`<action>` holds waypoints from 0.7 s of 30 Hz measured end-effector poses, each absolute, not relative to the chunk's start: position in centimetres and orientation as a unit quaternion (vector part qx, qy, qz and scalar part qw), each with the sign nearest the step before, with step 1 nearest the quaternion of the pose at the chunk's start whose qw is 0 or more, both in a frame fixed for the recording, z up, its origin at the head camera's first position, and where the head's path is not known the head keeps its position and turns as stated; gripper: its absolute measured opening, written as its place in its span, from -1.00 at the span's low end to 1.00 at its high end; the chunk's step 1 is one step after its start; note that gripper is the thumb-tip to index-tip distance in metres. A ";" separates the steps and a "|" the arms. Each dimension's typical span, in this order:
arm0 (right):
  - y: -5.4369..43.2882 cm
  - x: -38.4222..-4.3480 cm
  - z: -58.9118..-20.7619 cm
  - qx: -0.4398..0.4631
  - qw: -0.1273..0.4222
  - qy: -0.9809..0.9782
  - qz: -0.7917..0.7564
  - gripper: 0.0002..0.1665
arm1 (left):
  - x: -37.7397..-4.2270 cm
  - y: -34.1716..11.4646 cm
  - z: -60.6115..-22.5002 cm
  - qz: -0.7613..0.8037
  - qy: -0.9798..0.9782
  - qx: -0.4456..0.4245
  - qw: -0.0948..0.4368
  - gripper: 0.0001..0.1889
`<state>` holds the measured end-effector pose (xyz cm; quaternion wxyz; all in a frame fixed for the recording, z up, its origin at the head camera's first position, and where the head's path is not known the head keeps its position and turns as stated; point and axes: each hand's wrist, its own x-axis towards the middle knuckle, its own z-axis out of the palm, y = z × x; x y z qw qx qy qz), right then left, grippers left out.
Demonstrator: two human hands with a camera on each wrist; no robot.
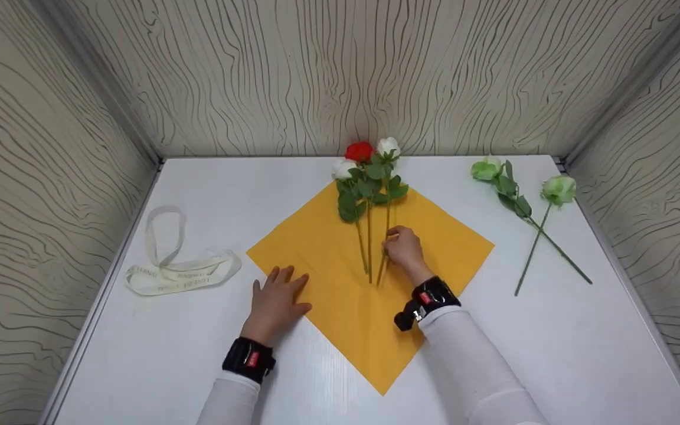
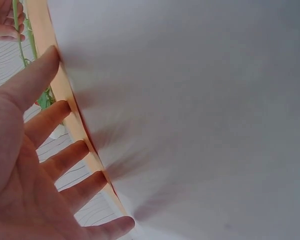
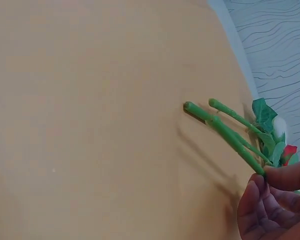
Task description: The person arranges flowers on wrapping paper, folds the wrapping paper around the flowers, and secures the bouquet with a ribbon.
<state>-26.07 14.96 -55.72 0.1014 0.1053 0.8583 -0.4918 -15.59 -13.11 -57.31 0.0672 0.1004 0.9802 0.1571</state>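
Small print, cropped sleeves and covered stems are what we cannot fully see.
In the head view, we cannot read all the lettering on the ribbon [image 1: 189, 277] or the tiny print on the red labels [image 1: 252, 359]; both sleeves [image 1: 231, 401] and the table [image 1: 133, 366] run off the bottom, leaves [image 1: 349, 203] cover the upper stems [image 1: 369, 248], and the right hand [image 1: 405, 248] hides part of one. In the left wrist view, we find the left hand [image 2: 20, 165] cut by the left edge; in the right wrist view, the paper [image 3: 90, 125] overruns the frame and the red rose [image 3: 290, 151] is partly hidden.
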 end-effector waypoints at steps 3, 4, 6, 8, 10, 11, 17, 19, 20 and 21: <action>14.7 -26.0 -56.0 0.091 0.101 0.865 -0.483 -0.62 | -15.6 -13.1 -57.3 0.154 0.981 0.100 0.068 -0.36; 14.7 -25.9 -56.1 0.088 0.101 0.867 -0.481 -0.62 | -15.6 -13.1 -57.3 0.154 0.980 0.101 0.069 -0.36; 14.7 -25.9 -56.3 0.084 0.100 0.870 -0.475 -0.63 | -15.6 -13.0 -57.2 0.155 0.980 0.099 0.073 -0.36; 14.7 -25.8 -56.4 0.081 0.099 0.872 -0.472 -0.63 | -15.6 -13.0 -57.1 0.156 0.980 0.098 0.075 -0.36; 14.7 -25.8 -56.6 0.079 0.096 0.874 -0.469 -0.63 | -15.5 -13.0 -57.1 0.158 0.980 0.097 0.074 -0.36; 14.7 -25.8 -56.6 0.079 0.094 0.875 -0.468 -0.62 | -15.5 -13.0 -57.1 0.158 0.980 0.095 0.076 -0.36; 14.7 -25.9 -56.8 0.075 0.085 0.882 -0.457 -0.59 | -15.5 -12.9 -57.2 0.161 0.980 0.092 0.078 -0.36; 14.7 -25.9 -56.8 0.072 0.078 0.887 -0.449 -0.59 | -15.5 -12.9 -57.2 0.162 0.980 0.092 0.077 -0.36; 14.7 -26.0 -56.8 0.070 0.075 0.889 -0.447 -0.58 | -15.5 -12.9 -57.2 0.163 0.979 0.092 0.077 -0.36; 14.7 -26.0 -56.9 0.068 0.072 0.890 -0.446 -0.58 | -15.5 -12.9 -57.2 0.163 0.979 0.092 0.076 -0.36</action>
